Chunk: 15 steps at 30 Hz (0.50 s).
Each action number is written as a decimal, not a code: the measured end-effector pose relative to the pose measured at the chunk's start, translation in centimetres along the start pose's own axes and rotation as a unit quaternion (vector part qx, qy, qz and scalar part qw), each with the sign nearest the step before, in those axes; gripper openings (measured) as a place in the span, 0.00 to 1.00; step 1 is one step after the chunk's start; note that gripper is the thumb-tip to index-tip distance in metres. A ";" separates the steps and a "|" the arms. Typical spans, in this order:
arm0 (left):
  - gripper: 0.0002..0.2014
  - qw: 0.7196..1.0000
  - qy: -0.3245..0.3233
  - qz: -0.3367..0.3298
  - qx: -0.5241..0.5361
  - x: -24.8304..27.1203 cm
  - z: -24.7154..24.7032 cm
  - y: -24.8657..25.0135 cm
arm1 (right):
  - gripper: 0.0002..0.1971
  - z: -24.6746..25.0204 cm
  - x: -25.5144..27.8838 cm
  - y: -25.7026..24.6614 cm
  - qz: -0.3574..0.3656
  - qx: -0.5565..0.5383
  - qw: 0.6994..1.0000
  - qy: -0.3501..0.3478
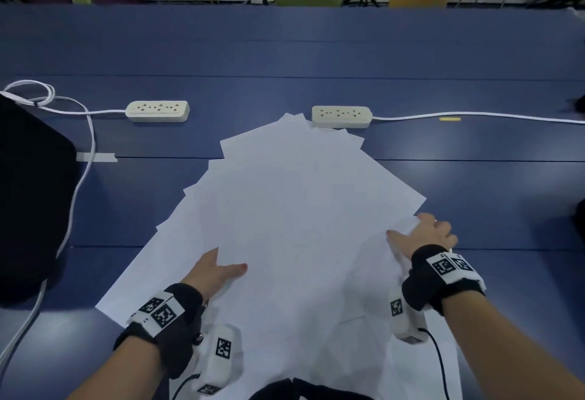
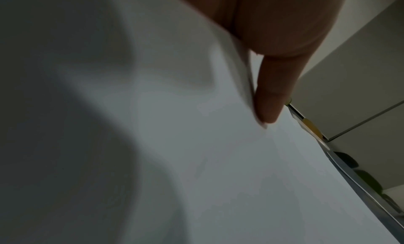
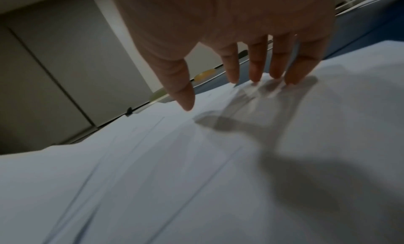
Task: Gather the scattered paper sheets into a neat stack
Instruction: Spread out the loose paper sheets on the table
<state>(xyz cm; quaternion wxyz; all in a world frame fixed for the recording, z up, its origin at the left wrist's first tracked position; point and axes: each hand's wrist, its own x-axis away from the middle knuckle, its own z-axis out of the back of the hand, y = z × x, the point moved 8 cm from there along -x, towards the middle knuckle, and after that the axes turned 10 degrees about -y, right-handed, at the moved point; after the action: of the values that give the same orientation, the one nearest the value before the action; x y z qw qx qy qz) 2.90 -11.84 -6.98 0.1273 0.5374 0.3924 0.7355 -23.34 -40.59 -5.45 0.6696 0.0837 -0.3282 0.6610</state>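
Several white paper sheets (image 1: 291,209) lie fanned and overlapping on the blue table (image 1: 474,197), spreading from the near edge toward the middle. My left hand (image 1: 221,270) is at the near-left of the pile. Its thumb (image 2: 271,95) lies on top of a sheet while its fingers are slid under the upper sheets and hidden. My right hand (image 1: 422,232) is on the pile's right corner. Its fingertips (image 3: 254,75) are straight and spread and press down on the paper (image 3: 196,161), with the thumb lifted just above it.
Two beige power strips (image 1: 157,111) (image 1: 341,116) with white cables lie just beyond the pile, and the right one touches the far sheets. A large black object (image 1: 28,194) fills the left side. Chairs stand past the table's far edge.
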 end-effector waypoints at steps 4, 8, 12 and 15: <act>0.17 1.000 -0.009 0.002 0.020 0.3 0.0 -0.3 | 0.34 -0.4 -0.8 -0.7 0.020 -0.059 0.998 -0.027; 0.18 1.000 -0.006 0.003 0.024 0.4 -0.1 -0.2 | 0.34 0.3 -1.5 -1.8 0.026 -0.046 0.996 -0.073; 0.21 1.000 -0.005 0.001 0.024 0.4 -0.1 -0.1 | 0.47 -1.9 -0.3 -3.7 0.091 0.052 0.974 -0.199; 0.22 0.999 -0.013 0.000 0.037 0.4 -0.1 -0.1 | 0.30 -3.2 0.5 -3.5 0.123 -0.004 0.964 -0.234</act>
<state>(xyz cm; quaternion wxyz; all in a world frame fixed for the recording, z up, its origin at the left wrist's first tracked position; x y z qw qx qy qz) 2.63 -11.55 -6.81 0.1127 0.5514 0.4178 0.7133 -19.01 -38.83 -6.52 0.4876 0.1927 -0.4860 0.6992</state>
